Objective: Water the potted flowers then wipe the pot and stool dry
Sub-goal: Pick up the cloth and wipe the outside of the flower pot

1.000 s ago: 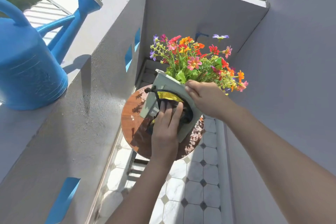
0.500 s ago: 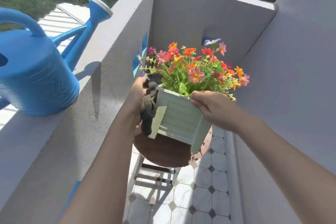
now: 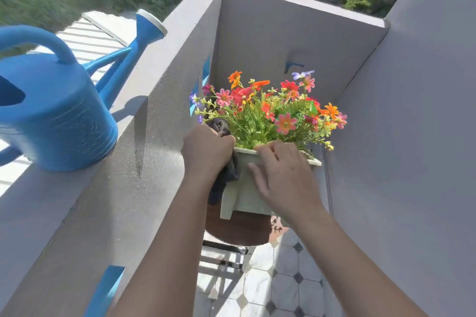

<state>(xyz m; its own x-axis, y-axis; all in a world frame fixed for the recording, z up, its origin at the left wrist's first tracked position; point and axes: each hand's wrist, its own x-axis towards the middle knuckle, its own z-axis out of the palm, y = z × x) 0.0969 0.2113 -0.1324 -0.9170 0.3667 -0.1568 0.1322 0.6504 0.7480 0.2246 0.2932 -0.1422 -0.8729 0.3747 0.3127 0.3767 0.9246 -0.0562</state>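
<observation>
A pale green square pot (image 3: 242, 195) full of red, orange and pink flowers (image 3: 268, 110) stands upright on a round brown stool (image 3: 239, 229). My left hand (image 3: 207, 149) is shut on a dark cloth (image 3: 225, 175) and presses it against the pot's left side near the rim. My right hand (image 3: 283, 177) lies over the pot's front face, fingers curled on the rim. Most of the stool top is hidden by the pot and my arms.
A blue watering can (image 3: 56, 110) sits on the grey parapet ledge (image 3: 144, 85) to the left. Grey walls close in at the back and right. White and grey floor tiles (image 3: 278, 285) lie below, and the stool's metal frame (image 3: 226, 252) shows under the seat.
The pot went from tilted with its underside being wiped to upright on the stool. My left hand moved the cloth up to the left rim. My right hand slid over the front.
</observation>
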